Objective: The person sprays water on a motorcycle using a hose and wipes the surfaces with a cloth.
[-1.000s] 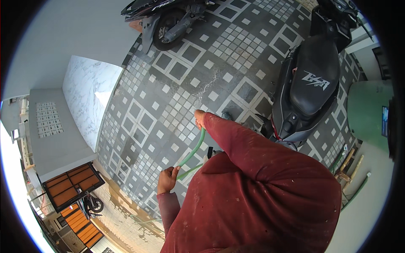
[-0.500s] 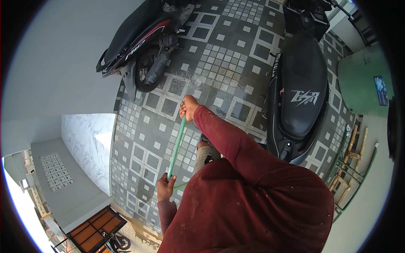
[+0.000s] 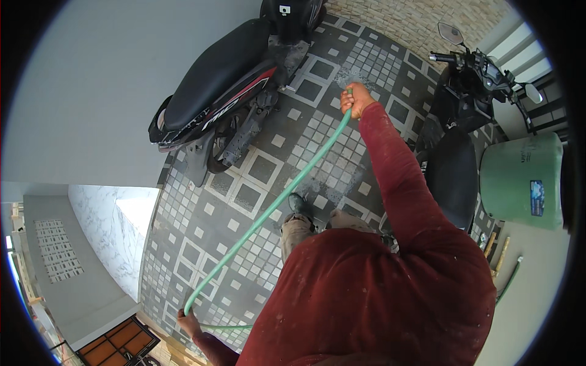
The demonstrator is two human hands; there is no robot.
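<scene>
A green hose (image 3: pixel 268 210) runs taut from one of my hands to the other across the tiled floor. My right hand (image 3: pixel 358 99), arm stretched far forward, is closed around the hose near its front end. Water splashes on the tiles just beyond it. Back at the lower left, my left hand (image 3: pixel 189 322) grips the hose, and its other length bends away to the right behind my body. Both forearms are in dark red sleeves. Below my torso, a dark boot (image 3: pixel 299 205) stands on wet tiles.
A black scooter with red trim (image 3: pixel 220 79) stands along the left wall. On the right is another black motorbike (image 3: pixel 452 174), close to my right arm. Beyond it sits a green water tank (image 3: pixel 519 180). A stone-clad wall (image 3: pixel 415 24) borders the far side.
My right hand has moved forward and right, my left hand back and left, so a longer stretch of hose spans between them. The splash has shifted farther away. The view has moved too.
</scene>
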